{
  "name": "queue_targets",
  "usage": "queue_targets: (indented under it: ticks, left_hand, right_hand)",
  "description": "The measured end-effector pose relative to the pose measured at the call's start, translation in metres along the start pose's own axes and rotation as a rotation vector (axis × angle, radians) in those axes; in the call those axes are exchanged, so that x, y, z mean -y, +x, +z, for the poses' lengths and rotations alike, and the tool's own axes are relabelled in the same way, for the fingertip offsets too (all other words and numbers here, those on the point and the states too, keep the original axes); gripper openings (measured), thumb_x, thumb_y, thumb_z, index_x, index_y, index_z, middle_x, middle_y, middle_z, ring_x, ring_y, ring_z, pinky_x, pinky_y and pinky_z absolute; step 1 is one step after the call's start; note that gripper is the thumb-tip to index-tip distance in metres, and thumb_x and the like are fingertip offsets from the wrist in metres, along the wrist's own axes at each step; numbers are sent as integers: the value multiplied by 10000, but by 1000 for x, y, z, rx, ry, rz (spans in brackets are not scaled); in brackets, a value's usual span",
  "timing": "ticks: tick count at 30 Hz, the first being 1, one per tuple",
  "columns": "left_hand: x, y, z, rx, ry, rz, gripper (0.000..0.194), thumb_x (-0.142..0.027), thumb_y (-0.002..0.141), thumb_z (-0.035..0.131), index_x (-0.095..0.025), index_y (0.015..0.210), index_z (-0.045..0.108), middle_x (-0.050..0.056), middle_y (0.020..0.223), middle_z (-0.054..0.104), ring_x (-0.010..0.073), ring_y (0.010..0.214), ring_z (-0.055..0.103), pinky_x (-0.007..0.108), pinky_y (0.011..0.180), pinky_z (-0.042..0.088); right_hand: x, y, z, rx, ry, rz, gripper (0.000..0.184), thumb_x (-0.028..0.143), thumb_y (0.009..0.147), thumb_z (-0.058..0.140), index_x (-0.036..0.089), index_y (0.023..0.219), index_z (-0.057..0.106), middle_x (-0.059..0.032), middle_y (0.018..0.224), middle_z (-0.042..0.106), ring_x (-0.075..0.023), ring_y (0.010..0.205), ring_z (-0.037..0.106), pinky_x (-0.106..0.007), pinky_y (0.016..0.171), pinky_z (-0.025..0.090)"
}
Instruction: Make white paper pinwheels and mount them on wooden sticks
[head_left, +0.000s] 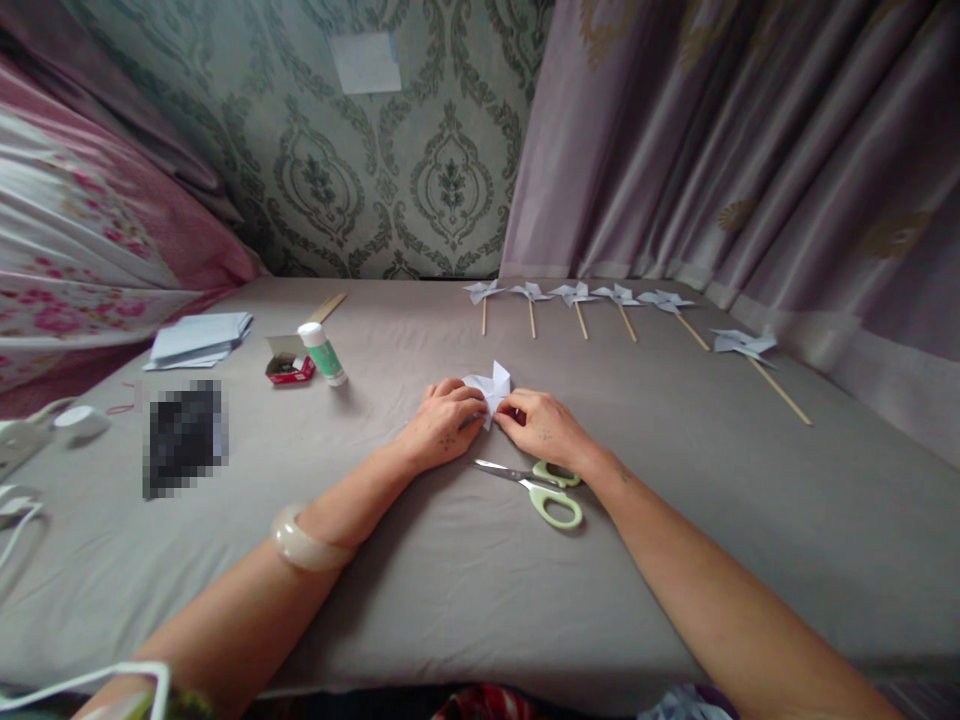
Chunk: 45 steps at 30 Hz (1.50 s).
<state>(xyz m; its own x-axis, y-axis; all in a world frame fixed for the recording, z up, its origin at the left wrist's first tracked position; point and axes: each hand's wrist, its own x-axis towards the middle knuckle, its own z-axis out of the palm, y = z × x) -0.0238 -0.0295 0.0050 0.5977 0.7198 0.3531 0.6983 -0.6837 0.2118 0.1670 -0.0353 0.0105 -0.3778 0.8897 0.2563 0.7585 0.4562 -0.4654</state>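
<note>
A white paper pinwheel (495, 384) is between my two hands at the middle of the grey-covered surface. My left hand (448, 425) is closed on its left side, with the fingers curled over the paper. From the right, my right hand (544, 425) pinches the pinwheel's lower right edge between thumb and fingers. Parts of the paper are hidden under both hands. Scissors with pale green handles (556, 508) lie just below, their blades partly apart and pointing left; one handle loop is close to my right wrist.
Several finished pinwheels on sticks (576, 293) lie along the back right. A glue bottle (322, 355), a small red box (290, 367), wooden sticks (328, 307) and a stack of paper (199, 340) are at the left. A power strip (19, 445) sits at the far left edge.
</note>
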Motion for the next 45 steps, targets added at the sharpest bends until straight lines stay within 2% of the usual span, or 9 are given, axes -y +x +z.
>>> queue_targets:
  ticks: [13, 19, 26, 45]
  left_hand:
    - [-3, 0, -2, 24, -5, -12, 240, -237, 872, 469, -235, 995, 675, 50, 1120, 664, 248, 1094, 495, 411, 900, 388]
    - [-3, 0, -3, 35, -6, -17, 228, -231, 870, 472, -233, 992, 664, 41, 1126, 664, 253, 1106, 489, 412, 901, 383]
    - [-3, 0, -3, 35, -21, -17, 228, -216, 866, 470, -233, 992, 660, 46, 1109, 666, 247, 1106, 491, 411, 904, 375]
    - [-3, 0, -1, 27, -16, -18, 206, -222, 878, 464, -219, 979, 644, 43, 1120, 667, 254, 1116, 489, 407, 882, 371]
  right_hand:
    - [-7, 11, 9, -152, 67, 59, 149, 230, 855, 543, 188, 828, 684, -51, 852, 692, -147, 744, 607, -253, 729, 431]
    - [-7, 18, 12, -137, 103, 138, 124, 239, 854, 562, 196, 847, 678, -50, 855, 722, -173, 795, 655, -275, 752, 454]
    - [-11, 24, 18, -153, 122, 218, 119, 206, 799, 628, 190, 917, 633, -52, 843, 716, -160, 746, 659, -280, 719, 486]
    - [-7, 24, 19, -139, 4, 178, 75, 214, 814, 625, 181, 881, 633, -66, 861, 710, -185, 786, 654, -279, 719, 453]
